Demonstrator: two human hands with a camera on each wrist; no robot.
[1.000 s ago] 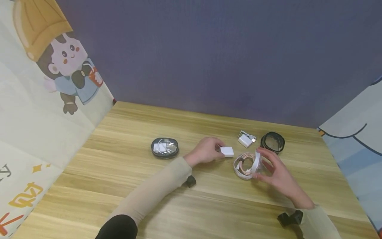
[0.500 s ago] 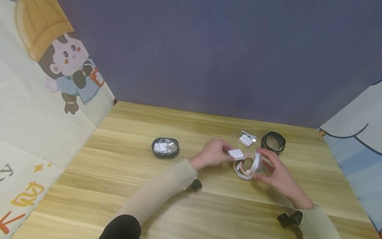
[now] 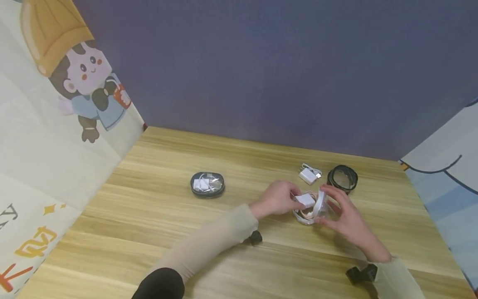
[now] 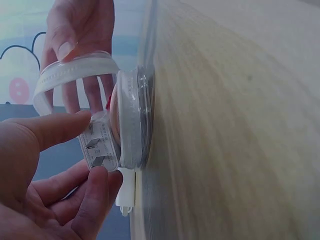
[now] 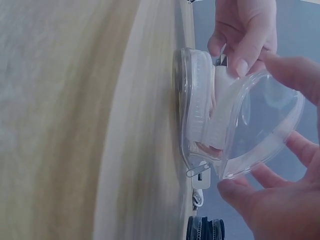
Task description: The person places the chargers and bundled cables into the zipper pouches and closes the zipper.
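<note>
My left hand [image 3: 278,199] pinches a white charger plug [image 3: 305,201] between thumb and fingers. Two metal prongs show on its face in the left wrist view. The charger is at the mouth of a small clear zip pouch [image 5: 199,95] with white edging, which lies on the table. Inside is a coiled pink cable [image 3: 307,214], partly hidden by the charger. With thumb and fingers, my right hand [image 3: 347,216] grips the pouch's clear lid [image 5: 260,125] and holds it raised. A zipper pull [image 5: 199,170] hangs at the pouch's edge.
Behind the pouch lies another white charger with a cable [image 3: 308,175]. To its right is an open, black-edged pouch [image 3: 342,178]. Farther left sits a black-edged clear pouch [image 3: 207,185] with a white charger and cable inside. A dark panel [image 3: 254,74] stands behind the table.
My left hand has moved right and slightly toward me, bringing the charger from beside the white-edged pouch to over its opening. My right hand keeps holding the lid in nearly the same place.
</note>
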